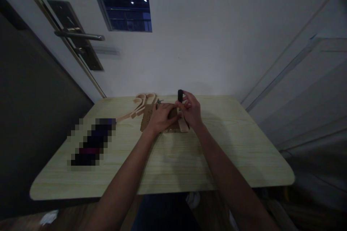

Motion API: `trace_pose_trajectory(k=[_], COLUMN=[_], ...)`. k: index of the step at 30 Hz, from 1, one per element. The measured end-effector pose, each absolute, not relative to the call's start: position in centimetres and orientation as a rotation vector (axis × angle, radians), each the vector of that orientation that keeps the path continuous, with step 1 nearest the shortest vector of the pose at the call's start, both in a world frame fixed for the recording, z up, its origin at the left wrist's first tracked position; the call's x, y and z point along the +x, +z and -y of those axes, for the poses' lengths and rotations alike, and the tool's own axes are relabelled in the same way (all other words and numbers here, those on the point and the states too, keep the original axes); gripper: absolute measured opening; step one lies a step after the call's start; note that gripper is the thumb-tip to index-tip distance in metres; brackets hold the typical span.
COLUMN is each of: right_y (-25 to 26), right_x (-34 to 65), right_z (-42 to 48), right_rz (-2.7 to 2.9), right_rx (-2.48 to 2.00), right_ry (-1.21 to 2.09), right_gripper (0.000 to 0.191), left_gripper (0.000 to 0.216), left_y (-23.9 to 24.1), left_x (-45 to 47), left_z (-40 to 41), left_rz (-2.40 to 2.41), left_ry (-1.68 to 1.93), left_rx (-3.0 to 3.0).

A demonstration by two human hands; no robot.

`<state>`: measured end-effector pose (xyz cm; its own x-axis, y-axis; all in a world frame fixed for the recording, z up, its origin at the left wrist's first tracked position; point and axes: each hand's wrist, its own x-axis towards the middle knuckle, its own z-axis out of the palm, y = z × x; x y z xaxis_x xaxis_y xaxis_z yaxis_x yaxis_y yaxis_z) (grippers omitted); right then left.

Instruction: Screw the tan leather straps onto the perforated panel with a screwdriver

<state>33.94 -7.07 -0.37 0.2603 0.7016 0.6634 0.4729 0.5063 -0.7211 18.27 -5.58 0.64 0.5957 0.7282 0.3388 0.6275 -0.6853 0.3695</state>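
Observation:
My left hand (162, 116) lies over a brown cardboard-like sheet (146, 117), its thumb and forefinger reaching to a pale wooden piece (183, 125) and steadying it. Close by on the right, my right hand (192, 110) grips a short black handle-like object (180, 95), which stands upright above the wooden piece. Its lower end is hidden by my fingers, so I cannot tell its exact kind. Behind my left hand is a small heap of dark metal bits (160, 101), too small to make out.
Curved pale wooden hook-shaped pieces (141, 103) lie at the back left of the light wood table (217, 166). A blurred-out dark item (93, 142) is on the left side. Beyond the table's back edge stands a white door with a metal handle (80, 36) and a window (124, 0).

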Motion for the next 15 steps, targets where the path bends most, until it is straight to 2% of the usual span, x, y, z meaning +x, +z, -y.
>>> trace_pose_trajectory(k=[2,4,10,15], right_y=[-0.46,-0.55,-0.43,-0.43], right_x=[34.01,34.02,33.88,33.95], right_z=[6.98,6.94,7.09,7.15], right_rz=[1.403,1.403,1.333,1.374], right_rx=[-1.132,-1.123,-1.091,-1.102], right_ry=[0.198,0.228,0.382,0.328], right_gripper=[0.025,0.025,0.044,0.060], left_gripper=[0.037,0.037,0.038,0.037], left_y=[0.51,0.41,0.57,0.54], left_x=[18.24,18.22,18.29,18.25], left_z=[5.50,5.46,5.62,5.54], left_rz=[-1.140,-1.135,-1.129,-1.111], left_ry=[0.700,0.700,0.715,0.719], left_rx=[2.618,2.620,2.606,2.612])
